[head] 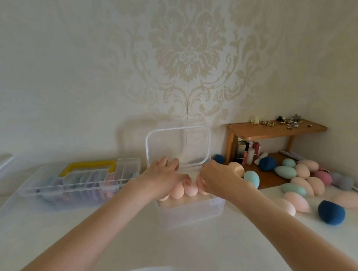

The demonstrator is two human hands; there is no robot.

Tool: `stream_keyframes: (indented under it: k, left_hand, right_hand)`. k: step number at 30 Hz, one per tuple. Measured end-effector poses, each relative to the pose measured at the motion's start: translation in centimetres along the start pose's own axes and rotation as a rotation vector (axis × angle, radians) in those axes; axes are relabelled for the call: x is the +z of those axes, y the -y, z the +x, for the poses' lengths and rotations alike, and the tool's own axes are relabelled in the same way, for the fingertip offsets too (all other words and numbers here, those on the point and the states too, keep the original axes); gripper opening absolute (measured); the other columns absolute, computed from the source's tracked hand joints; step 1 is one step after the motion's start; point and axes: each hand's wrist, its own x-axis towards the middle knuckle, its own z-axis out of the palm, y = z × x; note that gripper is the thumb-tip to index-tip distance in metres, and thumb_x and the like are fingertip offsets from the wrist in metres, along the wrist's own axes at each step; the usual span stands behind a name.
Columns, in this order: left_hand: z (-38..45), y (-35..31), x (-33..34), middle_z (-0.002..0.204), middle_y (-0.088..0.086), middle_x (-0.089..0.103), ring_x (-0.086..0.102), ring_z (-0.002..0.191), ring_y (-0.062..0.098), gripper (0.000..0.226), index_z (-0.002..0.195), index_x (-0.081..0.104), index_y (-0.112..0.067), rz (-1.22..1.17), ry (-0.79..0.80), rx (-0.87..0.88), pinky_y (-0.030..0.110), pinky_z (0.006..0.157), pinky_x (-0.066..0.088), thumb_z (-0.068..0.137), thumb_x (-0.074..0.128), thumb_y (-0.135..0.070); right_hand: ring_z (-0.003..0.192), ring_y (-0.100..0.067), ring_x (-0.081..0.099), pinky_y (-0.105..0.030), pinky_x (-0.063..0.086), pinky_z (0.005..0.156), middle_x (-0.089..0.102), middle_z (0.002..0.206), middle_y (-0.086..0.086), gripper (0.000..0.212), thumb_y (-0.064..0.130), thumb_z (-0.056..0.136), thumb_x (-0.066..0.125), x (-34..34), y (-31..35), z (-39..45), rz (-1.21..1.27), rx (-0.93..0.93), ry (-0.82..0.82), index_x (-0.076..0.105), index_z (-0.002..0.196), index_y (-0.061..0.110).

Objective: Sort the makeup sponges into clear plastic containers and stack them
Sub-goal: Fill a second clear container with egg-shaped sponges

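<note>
A clear plastic container (192, 213) stands in the middle of the white table, its hinged lid (206, 142) upright behind it. A row of peach sponges (183, 191) fills the top of it. My left hand (165, 177) rests on the sponges at the left, fingers spread and pressing on them. My right hand (218, 179) is curled over the sponges at the right, fingertips on a peach one. Loose sponges in peach, teal, dark blue (331, 212), pink and grey lie in a pile (303, 181) to the right.
A closed clear case with a yellow handle (88, 168), filled with flat coloured puffs, sits at the left. A small wooden shelf (275, 130) with trinkets on top and bottles beneath stands at the back right. The patterned wall is close behind.
</note>
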Motion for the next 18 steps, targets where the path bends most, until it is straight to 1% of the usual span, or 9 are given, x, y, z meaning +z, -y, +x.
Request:
stream_keyframes:
  k: [2, 4, 5, 6, 8, 9, 11, 13, 18]
  left_hand:
    - [0.1, 0.1, 0.1, 0.132, 0.006, 0.030, 0.036, 0.114, 0.029, 0.062, 0.135, 0.031, -0.041, -0.001, -0.008, 0.006, 0.033, 0.091, 0.034, 0.087, 0.047, -0.005]
    - [0.2, 0.2, 0.3, 0.131, 0.006, 0.031, 0.036, 0.113, 0.029, 0.059, 0.134, 0.032, -0.041, -0.017, -0.015, 0.005, 0.033, 0.089, 0.033, 0.088, 0.046, -0.006]
    - [0.2, 0.3, 0.3, 0.129, 0.005, 0.031, 0.035, 0.112, 0.028, 0.058, 0.132, 0.033, -0.041, -0.028, -0.019, 0.003, 0.033, 0.089, 0.033, 0.088, 0.046, -0.006]
    - [0.2, 0.3, 0.4, 0.128, 0.004, 0.031, 0.034, 0.111, 0.027, 0.058, 0.131, 0.034, -0.042, -0.041, -0.022, 0.005, 0.032, 0.089, 0.032, 0.088, 0.045, -0.005]
    - [0.2, 0.3, 0.4, 0.127, 0.003, 0.031, 0.033, 0.111, 0.026, 0.058, 0.130, 0.034, -0.043, -0.067, -0.018, 0.008, 0.032, 0.090, 0.031, 0.088, 0.046, -0.005]
    - [0.1, 0.3, 0.4, 0.127, 0.003, 0.030, 0.033, 0.111, 0.026, 0.059, 0.130, 0.034, -0.044, -0.077, -0.019, 0.008, 0.031, 0.089, 0.030, 0.087, 0.046, -0.004]
    - [0.1, 0.3, 0.3, 0.126, 0.003, 0.030, 0.032, 0.110, 0.026, 0.062, 0.131, 0.034, -0.044, -0.091, -0.021, 0.010, 0.029, 0.086, 0.028, 0.086, 0.046, -0.002]
    - [0.1, 0.3, 0.2, 0.127, 0.003, 0.030, 0.032, 0.110, 0.026, 0.064, 0.132, 0.034, -0.044, -0.098, -0.020, 0.010, 0.029, 0.086, 0.027, 0.086, 0.046, -0.001]
    - [0.0, 0.3, 0.1, 0.127, 0.003, 0.031, 0.033, 0.110, 0.025, 0.065, 0.133, 0.036, -0.042, -0.121, -0.009, 0.014, 0.026, 0.083, 0.024, 0.085, 0.046, -0.001]
  right_hand:
    - [0.093, -0.019, 0.050, -0.027, 0.042, 0.083, 0.050, 0.118, -0.009, 0.023, 0.018, 0.094, 0.046, -0.7, -0.2, -0.4, 0.035, -0.020, -0.019, 0.061, 0.107, 0.007]
    - [0.080, -0.018, 0.051, -0.024, 0.042, 0.068, 0.052, 0.095, -0.005, 0.024, 0.026, 0.093, 0.048, -1.4, -1.8, -0.4, 0.151, 0.028, -0.088, 0.062, 0.080, 0.011]
    - [0.076, -0.019, 0.052, -0.023, 0.040, 0.062, 0.051, 0.083, -0.003, 0.029, 0.027, 0.092, 0.048, -1.6, -2.9, -0.3, 0.222, 0.088, -0.153, 0.056, 0.068, 0.012]
    - [0.077, -0.021, 0.053, -0.025, 0.041, 0.062, 0.052, 0.079, -0.004, 0.030, 0.026, 0.093, 0.047, -1.6, -4.0, -0.3, 0.249, 0.143, -0.227, 0.054, 0.067, 0.012]
    - [0.098, -0.028, 0.052, -0.033, 0.043, 0.083, 0.061, 0.096, -0.009, 0.022, 0.025, 0.095, 0.042, -0.7, -6.0, -0.1, 0.120, 0.245, -0.295, 0.060, 0.093, 0.013]
    - [0.112, -0.032, 0.047, -0.038, 0.040, 0.093, 0.060, 0.110, -0.011, 0.023, 0.025, 0.096, 0.040, -0.1, -6.6, -0.2, 0.052, 0.295, -0.252, 0.059, 0.107, 0.016]
    - [0.128, -0.040, 0.035, -0.046, 0.034, 0.103, 0.054, 0.126, -0.014, 0.025, 0.027, 0.097, 0.038, 1.4, -7.1, -0.1, -0.041, 0.322, -0.082, 0.054, 0.116, 0.021]
    - [0.128, -0.039, 0.035, -0.046, 0.036, 0.102, 0.051, 0.126, -0.014, 0.023, 0.027, 0.096, 0.043, 2.6, -7.1, 0.1, -0.075, 0.298, -0.042, 0.053, 0.116, 0.020]
    - [0.117, -0.027, 0.045, -0.031, 0.040, 0.098, 0.047, 0.125, -0.011, 0.022, 0.018, 0.095, 0.046, 2.9, -7.7, 0.5, 0.018, 0.219, -0.193, 0.055, 0.115, 0.012]
